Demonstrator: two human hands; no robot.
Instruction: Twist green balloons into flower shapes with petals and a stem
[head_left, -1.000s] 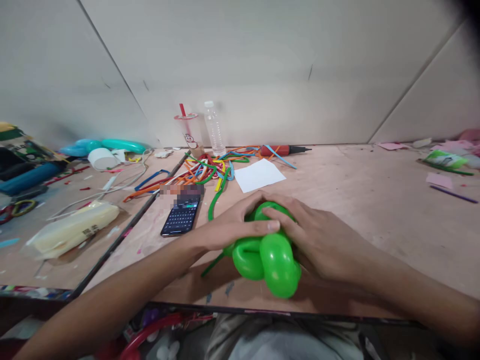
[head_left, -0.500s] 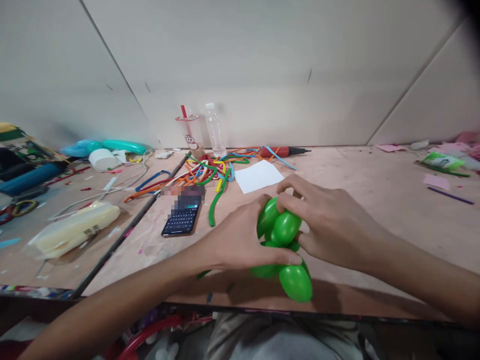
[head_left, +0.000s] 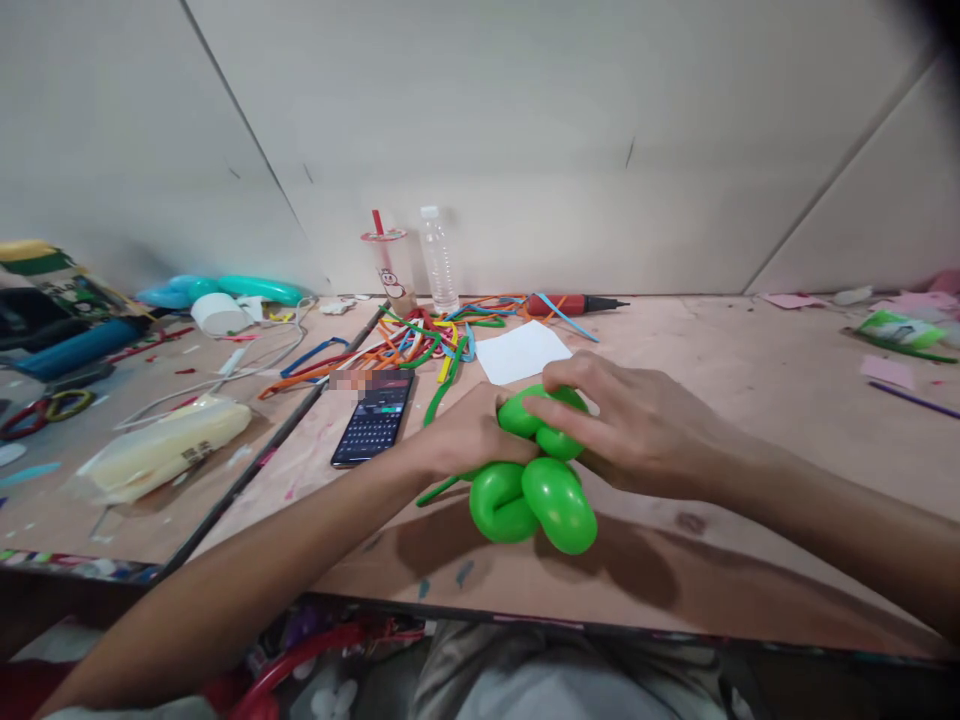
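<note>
A green balloon (head_left: 561, 505), twisted into several rounded lobes, is held over the near part of the table, with a thin uninflated tail pointing to the left. My left hand (head_left: 476, 435) grips it from the left, its fingertips partly hidden among the lobes. From the right, my right hand (head_left: 619, 420) wraps its fingers over the upper lobes. Two larger lobes hang below the hands, toward the table's front edge.
Behind my left hand lies a phone (head_left: 373, 420). Farther back are uninflated balloons (head_left: 420, 340), white paper (head_left: 523, 352), a red pump (head_left: 559, 304), a cup (head_left: 390, 270) and a bottle (head_left: 439, 262). A wrapped pale-yellow pack (head_left: 172, 450) lies left.
The green balloon has been turned, so its two lower lobes now sit side by side, farther left. My left thumb no longer lies across the front. The tail shows more on the left.
</note>
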